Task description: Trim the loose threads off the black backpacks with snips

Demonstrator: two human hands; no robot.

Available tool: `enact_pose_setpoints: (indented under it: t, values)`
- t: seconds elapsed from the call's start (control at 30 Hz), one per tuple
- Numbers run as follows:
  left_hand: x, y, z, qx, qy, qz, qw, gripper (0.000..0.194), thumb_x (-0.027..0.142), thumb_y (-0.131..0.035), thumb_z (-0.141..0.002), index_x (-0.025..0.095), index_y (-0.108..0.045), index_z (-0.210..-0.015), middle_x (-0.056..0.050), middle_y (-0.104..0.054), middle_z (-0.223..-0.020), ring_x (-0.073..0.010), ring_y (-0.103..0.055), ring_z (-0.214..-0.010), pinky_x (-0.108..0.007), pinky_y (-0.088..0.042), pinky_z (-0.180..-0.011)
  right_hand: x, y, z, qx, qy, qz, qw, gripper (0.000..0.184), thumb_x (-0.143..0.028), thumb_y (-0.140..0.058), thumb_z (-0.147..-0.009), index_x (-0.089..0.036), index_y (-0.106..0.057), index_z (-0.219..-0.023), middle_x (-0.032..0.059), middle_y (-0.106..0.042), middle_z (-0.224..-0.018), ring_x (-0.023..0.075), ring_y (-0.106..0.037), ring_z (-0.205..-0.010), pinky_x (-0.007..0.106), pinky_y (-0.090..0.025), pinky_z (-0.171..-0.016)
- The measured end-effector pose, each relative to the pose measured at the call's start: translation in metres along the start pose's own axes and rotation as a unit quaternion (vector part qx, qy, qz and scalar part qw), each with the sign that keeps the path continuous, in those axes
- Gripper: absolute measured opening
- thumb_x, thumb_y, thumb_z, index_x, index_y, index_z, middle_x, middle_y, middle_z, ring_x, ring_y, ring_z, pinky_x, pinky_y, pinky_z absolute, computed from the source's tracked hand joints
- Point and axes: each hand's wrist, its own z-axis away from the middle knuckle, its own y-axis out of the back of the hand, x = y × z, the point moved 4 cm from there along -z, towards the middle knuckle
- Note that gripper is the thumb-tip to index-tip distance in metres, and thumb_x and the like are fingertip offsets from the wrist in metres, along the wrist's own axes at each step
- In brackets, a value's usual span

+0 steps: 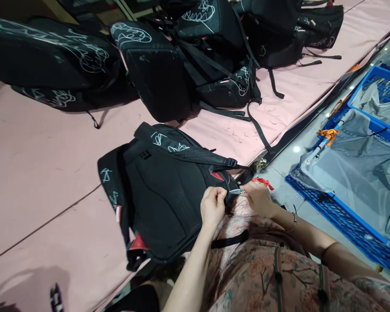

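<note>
While the left hand (212, 206) is curled nearly closed, thumb & fingertips pinching a bit of black fabric at the edge of a black backpack (162, 203), the right hand (259, 198) sits just beside it, fingers folded around small metal thread snips (237, 191) whose tips point left toward the pinched spot. Both hands meet at the backpack's right edge, approx. where a red trim patch shows. A thin bracelet (294, 222) circles the right wrist. The backpack lies flat w/ its padded back panel facing up, white scribble graphics on its sides, a shoulder strap running across the top, partly on a pink padded table (35, 173) & partly over the person's lap, which is covered by a floral garment (256, 268). A small red scrap (263, 182) lies just past the right hand, at the table's edge. Farther back on the pink surface, several more black backpacks (169, 60) w/ the same white drawings are piled in a row, straps trailing. Loose thread bits dot the pink surface near them. To the right, well apart from the hands, blue plastic crates (351, 221) sit on a pale floor, lined w/ grey bags; an orange tie (326, 134) is knotted on one crate's rim. Bottom left, a small dark object is too blurred to identify.
</note>
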Motion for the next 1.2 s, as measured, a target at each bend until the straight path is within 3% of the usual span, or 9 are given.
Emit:
enact_pose_setpoints:
  t: [0.27, 0.5, 0.63, 0.73, 0.83, 0.9, 1.0, 1.2]
  values:
    - [0.0, 0.0, 0.002, 0.0, -0.01, 0.007, 1.0, 0.016, 0.024, -0.043, -0.081, 0.017, -0.053, -0.07, -0.001, -0.048, -0.067, -0.0135, -0.046, -0.064, -0.025, -0.038, -0.06, -0.007, 0.002, -0.004, -0.027, 0.007, 0.026, 0.999, 0.025, -0.032, -0.038, -0.091, -0.017, -0.057, -0.097, 0.007, -0.058, -0.087, 0.0193, -0.048, -0.076, 0.029, -0.028, -0.064]
    - [0.01, -0.002, 0.006, 0.0, -0.057, 0.035, 0.998, 0.013, 0.019, -0.044, -0.08, 0.017, -0.053, -0.071, -0.003, -0.05, -0.072, -0.0144, -0.046, -0.071, -0.026, -0.037, -0.066, -0.004, 0.002, -0.005, -0.013, 0.004, 0.006, 1.0, 0.02, -0.027, -0.039, -0.09, -0.017, -0.057, -0.09, 0.0049, -0.058, -0.082, 0.0182, -0.049, -0.075, 0.029, -0.029, -0.064]
    - [0.009, 0.013, 0.007, 0.027, -0.059, 0.096, 0.993, 0.017, 0.022, -0.042, -0.084, 0.016, -0.049, -0.07, -0.003, -0.047, -0.071, -0.0134, -0.045, -0.069, -0.026, -0.038, -0.064, 0.005, -0.002, -0.003, 0.002, -0.008, -0.061, 0.998, 0.017, -0.024, -0.041, -0.089, -0.017, -0.057, -0.087, 0.0037, -0.06, -0.082, 0.0172, -0.051, -0.077, 0.027, -0.032, -0.066]
    - [0.011, 0.029, 0.014, -0.036, -0.088, 0.151, 0.984, 0.033, 0.029, -0.036, -0.088, 0.016, -0.047, -0.06, -0.003, -0.046, -0.064, -0.0121, -0.046, -0.063, -0.025, -0.04, -0.059, 0.013, -0.002, 0.0, 0.023, -0.028, -0.119, 0.992, 0.017, -0.024, -0.042, -0.089, -0.016, -0.057, -0.091, 0.0048, -0.061, -0.087, 0.0174, -0.053, -0.082, 0.026, -0.035, -0.069]
    - [0.018, 0.034, 0.026, -0.134, -0.139, 0.134, 0.972, 0.027, 0.036, -0.055, -0.079, 0.016, -0.055, -0.061, -0.002, -0.053, -0.064, -0.0122, -0.051, -0.063, -0.024, -0.043, -0.06, 0.017, -0.003, 0.004, 0.031, -0.035, -0.154, 0.987, 0.017, -0.025, -0.043, -0.089, -0.016, -0.057, -0.095, 0.0053, -0.061, -0.09, 0.0175, -0.053, -0.083, 0.027, -0.037, -0.07]
    - [0.017, 0.033, 0.032, -0.108, -0.135, 0.062, 0.983, 0.02, 0.034, -0.064, -0.072, 0.017, -0.06, -0.081, -0.002, -0.057, -0.074, -0.0129, -0.053, -0.07, -0.025, -0.044, -0.066, 0.016, -0.004, 0.006, 0.025, -0.034, -0.16, 0.986, 0.018, -0.025, -0.044, -0.088, -0.016, -0.057, -0.096, 0.0056, -0.061, -0.089, 0.0176, -0.053, -0.082, 0.027, -0.038, -0.07]
    - [0.014, 0.026, 0.033, -0.009, -0.102, -0.041, 0.994, 0.028, 0.032, -0.059, -0.077, 0.017, -0.057, -0.101, -0.003, -0.057, -0.081, -0.0106, -0.053, -0.068, -0.023, -0.044, -0.068, 0.013, -0.006, 0.008, 0.007, -0.033, -0.151, 0.988, 0.019, -0.026, -0.045, -0.088, -0.016, -0.057, -0.099, 0.0059, -0.061, -0.09, 0.0178, -0.053, -0.084, 0.027, -0.039, -0.071]
    - [0.014, 0.009, 0.026, 0.038, -0.067, -0.159, 0.984, 0.014, 0.028, -0.05, -0.083, 0.019, -0.061, -0.085, -0.001, -0.056, -0.076, -0.0106, -0.052, -0.066, -0.021, -0.038, -0.058, 0.006, -0.006, 0.01, -0.02, -0.032, -0.078, 0.996, 0.019, -0.024, -0.044, -0.087, -0.017, -0.057, -0.099, 0.0055, -0.06, -0.091, 0.0185, -0.053, -0.083, 0.027, -0.039, -0.069]
